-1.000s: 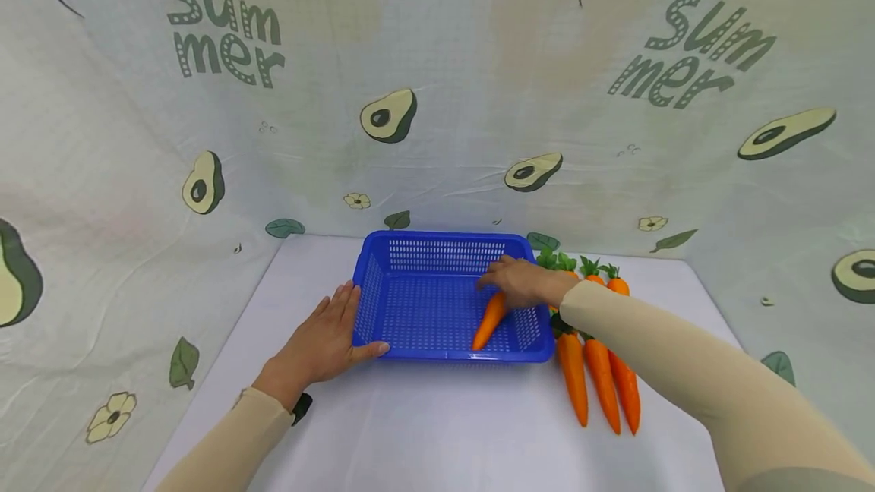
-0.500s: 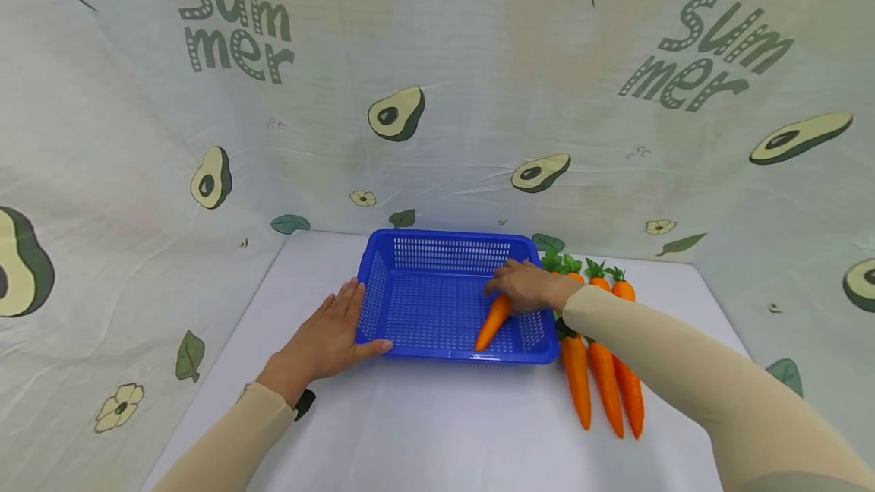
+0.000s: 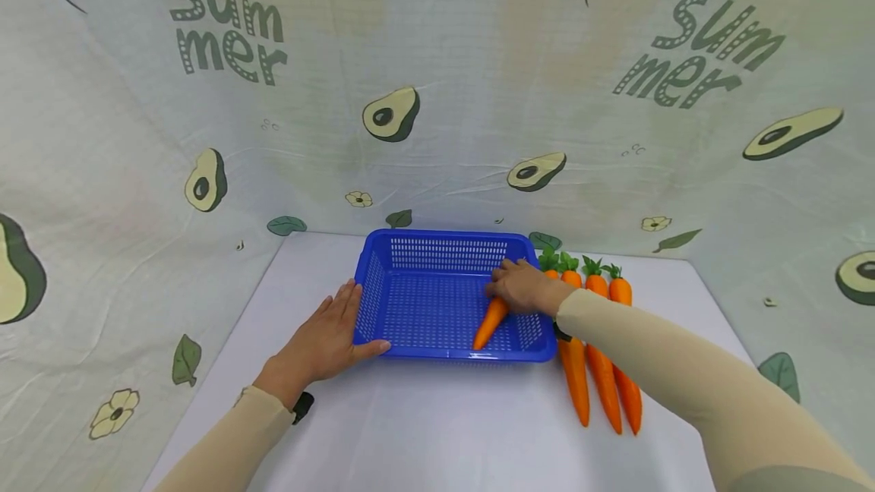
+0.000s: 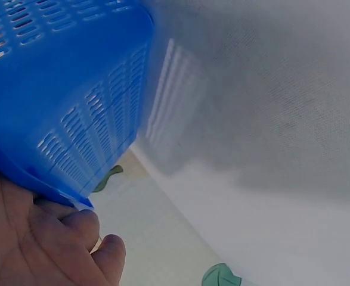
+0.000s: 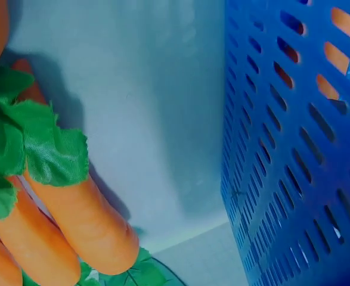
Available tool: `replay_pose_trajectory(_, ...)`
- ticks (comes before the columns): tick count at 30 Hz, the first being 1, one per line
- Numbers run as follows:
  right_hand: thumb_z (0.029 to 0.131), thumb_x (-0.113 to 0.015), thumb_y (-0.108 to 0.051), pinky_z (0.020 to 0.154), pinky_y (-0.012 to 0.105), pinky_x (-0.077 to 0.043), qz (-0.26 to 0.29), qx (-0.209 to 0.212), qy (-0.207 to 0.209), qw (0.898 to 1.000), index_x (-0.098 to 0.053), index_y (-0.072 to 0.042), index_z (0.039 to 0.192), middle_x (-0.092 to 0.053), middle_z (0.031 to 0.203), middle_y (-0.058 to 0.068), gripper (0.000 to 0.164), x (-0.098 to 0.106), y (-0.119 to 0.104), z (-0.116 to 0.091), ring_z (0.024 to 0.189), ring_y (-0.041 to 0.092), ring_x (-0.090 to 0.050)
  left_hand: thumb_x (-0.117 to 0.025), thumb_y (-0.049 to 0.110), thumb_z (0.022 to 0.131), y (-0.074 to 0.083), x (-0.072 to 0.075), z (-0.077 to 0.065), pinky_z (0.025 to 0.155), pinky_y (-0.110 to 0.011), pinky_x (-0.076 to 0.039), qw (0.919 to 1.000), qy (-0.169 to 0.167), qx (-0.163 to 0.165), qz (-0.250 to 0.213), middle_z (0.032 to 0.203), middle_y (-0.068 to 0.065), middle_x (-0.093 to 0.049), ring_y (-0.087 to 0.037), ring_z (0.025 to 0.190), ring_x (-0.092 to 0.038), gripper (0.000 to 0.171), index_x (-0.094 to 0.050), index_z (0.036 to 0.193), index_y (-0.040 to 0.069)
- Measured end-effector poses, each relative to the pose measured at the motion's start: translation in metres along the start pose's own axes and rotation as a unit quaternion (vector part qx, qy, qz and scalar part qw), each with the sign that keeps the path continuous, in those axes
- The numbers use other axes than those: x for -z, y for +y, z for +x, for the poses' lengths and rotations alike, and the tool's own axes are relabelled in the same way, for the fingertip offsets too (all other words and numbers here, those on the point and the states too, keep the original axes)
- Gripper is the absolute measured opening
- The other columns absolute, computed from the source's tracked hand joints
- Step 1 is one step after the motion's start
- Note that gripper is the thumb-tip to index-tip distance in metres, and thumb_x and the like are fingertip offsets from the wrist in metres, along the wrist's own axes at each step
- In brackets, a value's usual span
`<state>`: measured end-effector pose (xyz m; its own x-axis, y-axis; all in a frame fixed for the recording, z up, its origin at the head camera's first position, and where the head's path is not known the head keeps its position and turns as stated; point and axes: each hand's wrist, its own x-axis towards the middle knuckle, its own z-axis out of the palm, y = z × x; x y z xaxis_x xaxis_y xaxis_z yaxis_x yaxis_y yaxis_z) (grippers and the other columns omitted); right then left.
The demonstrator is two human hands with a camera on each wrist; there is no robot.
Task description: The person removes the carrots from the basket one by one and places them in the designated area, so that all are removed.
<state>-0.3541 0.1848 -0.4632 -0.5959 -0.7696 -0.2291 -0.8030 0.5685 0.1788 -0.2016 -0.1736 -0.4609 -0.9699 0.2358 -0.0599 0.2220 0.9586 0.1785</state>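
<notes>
A blue perforated plastic basket [image 3: 437,317] stands on the white table. At its left side, my left hand [image 3: 317,336] rests against the rim, fingers straight and thumb along the front corner; the left wrist view shows the palm beside the basket's outer wall [image 4: 61,113]. My right hand [image 3: 521,287] reaches over the right wall and grips the upper end of an orange carrot [image 3: 489,323], whose tip points toward the basket's front. The hand hides the carrot's top. Below the right forearm lie several more carrots [image 3: 603,382], partly covered by the sleeve.
Carrots with green leafy tops [image 3: 593,266] lie in two rows right of the basket; some are close to its wall. In the right wrist view, carrots [image 5: 85,226] lie apart from the perforated wall [image 5: 288,149]. A printed cloth [image 3: 437,59] hangs behind the table.
The right hand's fingers have drawn in slightly over the carrot's upper end. The carrot, basket and left hand keep their places; the head view shifts slightly.
</notes>
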Motion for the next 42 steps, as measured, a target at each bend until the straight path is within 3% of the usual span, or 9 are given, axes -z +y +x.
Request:
replay_pose_trajectory(9,0.077,-0.081,-0.028,0.086,0.049,-0.045,0.093,-0.006,0.073,0.993,-0.071,-0.025,0.108,-0.065,0.117,0.001,0.033,0.018,0.003,-0.009,0.107,0.028,-0.05,-0.037,0.087,0.079,0.003,0.001,-0.001,0.122,-0.052,-0.018,1.0,0.003,0.002,-0.009,0.163,-0.02,-0.01,-0.035,0.151,-0.016,0.12,-0.011,0.155,-0.002)
replay_pose_trajectory(18,0.079,-0.08,-0.032,0.101,0.061,-0.039,0.174,-0.034,0.083,0.981,-0.065,-0.026,0.12,-0.064,0.121,-0.004,0.043,0.048,0.004,-0.032,0.113,0.026,-0.054,-0.036,0.088,0.079,0.004,-0.002,-0.003,0.121,-0.053,-0.018,1.0,0.0,0.002,-0.008,0.163,-0.021,-0.011,-0.036,0.15,-0.017,0.12,-0.011,0.155,-0.002)
replay_pose_trajectory(22,0.082,-0.077,-0.032,0.109,0.064,-0.031,0.203,-0.05,0.083,0.974,-0.063,-0.027,0.122,-0.067,0.115,-0.008,0.042,0.057,0.006,-0.043,0.104,0.019,-0.06,-0.037,0.087,0.079,0.004,-0.001,-0.002,0.121,-0.054,-0.019,0.9999,0.008,0.001,-0.011,0.163,-0.022,-0.012,-0.037,0.15,-0.017,0.12,-0.013,0.155,-0.003)
replay_pose_trajectory(26,0.084,-0.076,-0.033,0.093,0.043,-0.048,0.236,-0.06,0.077,0.967,-0.06,-0.027,0.122,-0.067,0.103,-0.01,0.042,0.063,0.008,-0.054,0.085,0.013,-0.059,-0.037,0.088,0.078,0.004,0.0,-0.003,0.121,-0.054,-0.019,0.9999,0.01,-0.001,-0.01,0.163,-0.021,-0.012,-0.037,0.15,-0.018,0.121,-0.013,0.155,-0.003)
replay_pose_trajectory(29,0.085,-0.076,-0.034,0.079,0.032,-0.052,0.264,-0.075,0.072,0.959,-0.058,-0.027,0.123,-0.066,0.101,-0.009,0.043,0.065,0.008,-0.062,0.085,0.014,-0.06,-0.035,0.089,0.078,0.004,-0.001,-0.003,0.121,-0.054,-0.019,0.9999,0.004,0.002,-0.01,0.163,-0.02,-0.011,-0.036,0.15,-0.017,0.122,-0.012,0.155,-0.002)
replay_pose_trajectory(33,0.084,-0.076,-0.039,0.087,0.035,-0.054,0.295,-0.1,0.072,0.948,-0.054,-0.027,0.122,-0.065,0.105,-0.009,0.046,0.067,0.008,-0.071,0.094,0.013,-0.062,-0.033,0.09,0.078,0.004,-0.002,-0.002,0.121,-0.053,-0.019,1.0,0.002,0.002,-0.009,0.163,-0.02,-0.009,-0.036,0.15,-0.016,0.122,-0.011,0.155,-0.001)
replay_pose_trajectory(39,0.081,-0.076,-0.05,0.08,0.034,-0.052,0.319,-0.105,0.099,0.937,-0.055,-0.028,0.123,-0.064,0.105,-0.008,0.051,0.07,0.009,-0.085,0.087,0.014,-0.058,-0.035,0.089,0.078,0.004,-0.002,-0.002,0.121,-0.055,-0.019,0.9999,0.003,0.002,-0.011,0.163,-0.021,-0.009,-0.037,0.15,-0.016,0.121,-0.01,0.155,-0.002)
replay_pose_trajectory(42,0.081,-0.076,-0.048,0.088,0.042,-0.052,0.338,-0.108,0.118,0.927,-0.057,-0.028,0.123,-0.064,0.113,-0.005,0.051,0.068,0.009,-0.091,0.097,0.018,-0.058,-0.034,0.088,0.078,0.004,-0.002,-0.002,0.121,-0.054,-0.018,0.9999,0.004,0.002,-0.012,0.163,-0.02,-0.009,-0.037,0.15,-0.016,0.121,-0.011,0.155,-0.002)
